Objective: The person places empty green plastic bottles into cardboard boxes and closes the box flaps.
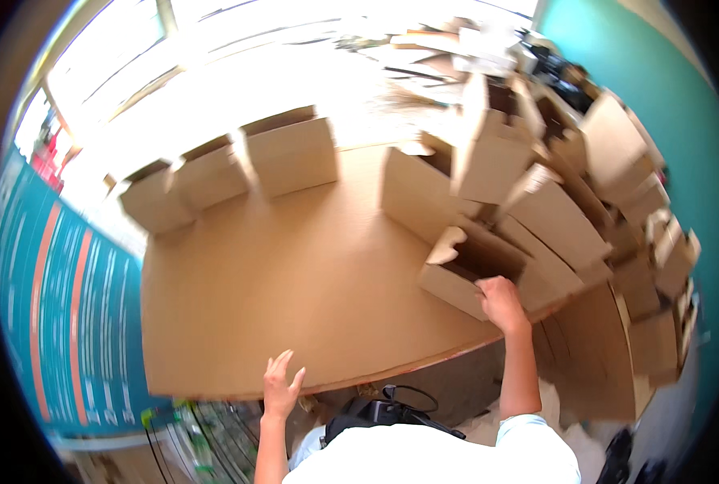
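Note:
My right hand [501, 302] grips the near edge of an open brown cardboard box [466, 266] that lies on its side at the right of a cardboard-covered table [295, 298]. My left hand [281, 387] hovers at the table's front edge with its fingers spread and nothing in it. Other folded boxes [553, 218] lean against one another right behind the gripped box.
Three open cardboard boxes [238, 165] stand in a row at the table's far left. More boxes [641, 210] are piled along the teal wall at the right. A teal panel [61, 306] runs down the left. Cables and a dark device [379, 410] lie below the table edge.

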### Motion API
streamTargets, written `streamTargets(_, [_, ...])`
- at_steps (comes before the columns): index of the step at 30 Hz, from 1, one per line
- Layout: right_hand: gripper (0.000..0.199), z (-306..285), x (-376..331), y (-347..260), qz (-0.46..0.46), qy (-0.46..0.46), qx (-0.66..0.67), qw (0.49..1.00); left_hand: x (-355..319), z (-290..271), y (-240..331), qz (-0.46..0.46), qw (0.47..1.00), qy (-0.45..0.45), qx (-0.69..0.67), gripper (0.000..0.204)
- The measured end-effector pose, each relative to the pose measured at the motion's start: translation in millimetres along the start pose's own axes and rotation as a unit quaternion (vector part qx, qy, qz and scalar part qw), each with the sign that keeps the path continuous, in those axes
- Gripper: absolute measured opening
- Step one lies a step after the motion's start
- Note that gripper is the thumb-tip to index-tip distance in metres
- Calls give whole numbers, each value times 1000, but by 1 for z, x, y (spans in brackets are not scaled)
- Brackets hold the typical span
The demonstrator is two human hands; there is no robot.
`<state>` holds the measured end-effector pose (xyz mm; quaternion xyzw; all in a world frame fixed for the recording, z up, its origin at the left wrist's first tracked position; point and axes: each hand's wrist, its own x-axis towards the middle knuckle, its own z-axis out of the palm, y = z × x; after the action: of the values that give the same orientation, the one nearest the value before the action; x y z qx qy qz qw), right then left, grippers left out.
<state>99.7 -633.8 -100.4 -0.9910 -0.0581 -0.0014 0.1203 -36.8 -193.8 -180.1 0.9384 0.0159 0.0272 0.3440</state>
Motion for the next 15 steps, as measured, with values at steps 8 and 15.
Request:
streamTargets(8, [20,1,4,-155,-300,-161,88,936,-97,-56,-53,-109,982,152,19,35])
streamTargets(15, [36,57,-9,-314,-437,-217,77,870,-247,-120,-146,-357,836,413,53,24])
